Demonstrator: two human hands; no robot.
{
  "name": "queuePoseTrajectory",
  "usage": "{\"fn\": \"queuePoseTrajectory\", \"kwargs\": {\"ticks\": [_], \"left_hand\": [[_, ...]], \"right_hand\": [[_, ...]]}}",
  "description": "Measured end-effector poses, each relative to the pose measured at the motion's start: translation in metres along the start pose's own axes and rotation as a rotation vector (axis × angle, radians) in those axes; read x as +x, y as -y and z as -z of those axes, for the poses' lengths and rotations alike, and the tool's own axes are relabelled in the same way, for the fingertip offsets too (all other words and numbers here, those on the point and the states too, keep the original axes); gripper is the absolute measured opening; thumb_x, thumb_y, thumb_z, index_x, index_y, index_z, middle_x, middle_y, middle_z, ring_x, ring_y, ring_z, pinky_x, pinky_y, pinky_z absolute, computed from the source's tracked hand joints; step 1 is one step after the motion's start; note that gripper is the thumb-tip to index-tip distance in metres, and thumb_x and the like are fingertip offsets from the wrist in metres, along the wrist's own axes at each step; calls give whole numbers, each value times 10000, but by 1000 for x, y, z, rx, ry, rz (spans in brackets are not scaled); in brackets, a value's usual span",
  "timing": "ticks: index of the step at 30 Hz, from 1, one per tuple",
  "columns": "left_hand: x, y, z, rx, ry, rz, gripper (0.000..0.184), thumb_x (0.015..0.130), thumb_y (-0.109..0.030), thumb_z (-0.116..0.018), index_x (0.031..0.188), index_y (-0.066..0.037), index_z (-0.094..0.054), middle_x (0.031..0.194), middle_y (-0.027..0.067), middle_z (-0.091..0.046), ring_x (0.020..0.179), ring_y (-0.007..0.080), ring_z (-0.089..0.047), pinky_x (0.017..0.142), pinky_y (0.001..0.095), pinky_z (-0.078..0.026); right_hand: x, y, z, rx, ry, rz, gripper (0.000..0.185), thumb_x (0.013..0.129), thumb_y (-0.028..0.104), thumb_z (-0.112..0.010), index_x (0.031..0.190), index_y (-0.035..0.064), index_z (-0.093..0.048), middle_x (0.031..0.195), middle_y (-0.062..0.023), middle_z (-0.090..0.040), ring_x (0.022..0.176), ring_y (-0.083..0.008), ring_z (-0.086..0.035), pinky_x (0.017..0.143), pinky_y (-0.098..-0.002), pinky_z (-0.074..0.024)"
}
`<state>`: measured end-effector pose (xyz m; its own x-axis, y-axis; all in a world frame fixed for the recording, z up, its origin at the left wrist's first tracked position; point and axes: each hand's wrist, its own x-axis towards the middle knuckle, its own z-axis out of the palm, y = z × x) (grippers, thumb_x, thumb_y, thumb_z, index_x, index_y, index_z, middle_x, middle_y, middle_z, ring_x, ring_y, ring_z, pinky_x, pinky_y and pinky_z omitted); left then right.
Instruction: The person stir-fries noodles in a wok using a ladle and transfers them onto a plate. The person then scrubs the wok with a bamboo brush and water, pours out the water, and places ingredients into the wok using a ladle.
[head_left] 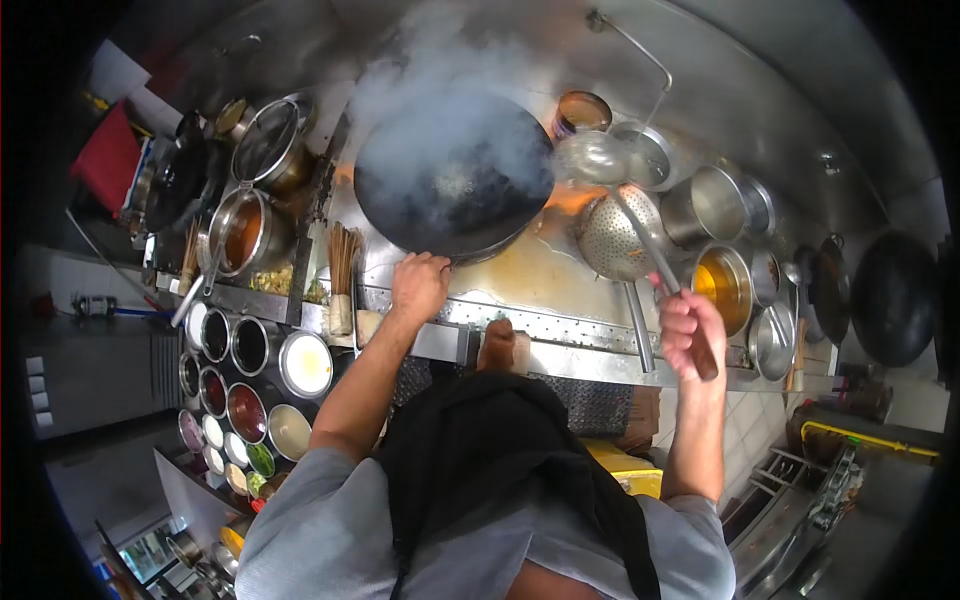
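Steady the smoking wok [455, 195], just ahead of the left hand [422, 285], clamped on its near edge. With the right hand [693, 328] wrapped round the ladle [590, 158], best lift clear of the strainer [617, 236] just ahead.

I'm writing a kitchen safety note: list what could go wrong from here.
Smoke or steam hangs over the wok, so the bare left hand at its rim might get burned.

The ladle in the right hand could knock the strainer close by.

That hand is also near a pot of yellow liquid; a bump might spill it.
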<state>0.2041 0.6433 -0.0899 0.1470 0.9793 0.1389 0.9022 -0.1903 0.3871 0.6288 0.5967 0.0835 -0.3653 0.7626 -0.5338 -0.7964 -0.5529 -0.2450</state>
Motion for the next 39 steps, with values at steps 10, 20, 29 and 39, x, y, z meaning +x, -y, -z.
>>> {"fn": "queuePoseTrajectory", "kwargs": {"ticks": [10,20,29,39], "left_hand": [[-8,-10,14,-34,4,-5,258,831,-159,-668,1057,-63,-747,1015,109,-700,966,331,-628,866,475,-479],[-50,-9,15,-230,-226,-41,269,829,-58,-647,1089,-46,-714,1164,110,-684,1068,318,-635,935,434,-462],[-64,-18,27,-170,-284,-2,278,832,-8,-628,1094,-58,-704,1132,110,-690,1059,315,-649,921,423,-480],[-90,-14,38,-175,-316,120,297,816,3,-632,1096,-54,-711,1133,127,-684,1053,323,-648,922,424,-468]], "right_hand": [[0,-72,-10,-629,-181,62,492,959,117,-543,1423,-18,-449,765,-15,-527,539,-91,-484,399,-234,-384],[37,15,0,-1297,-382,652,473,954,63,-517,1418,-19,-480,701,10,-519,513,-81,-483,484,-232,-424],[44,50,0,-1283,-450,688,433,943,92,-503,1368,17,-535,694,4,-526,500,-91,-492,480,-250,-414],[81,50,77,-1450,-625,612,448,924,106,-548,1361,8,-552,767,-100,-639,563,-154,-606,546,-317,-501]]}}
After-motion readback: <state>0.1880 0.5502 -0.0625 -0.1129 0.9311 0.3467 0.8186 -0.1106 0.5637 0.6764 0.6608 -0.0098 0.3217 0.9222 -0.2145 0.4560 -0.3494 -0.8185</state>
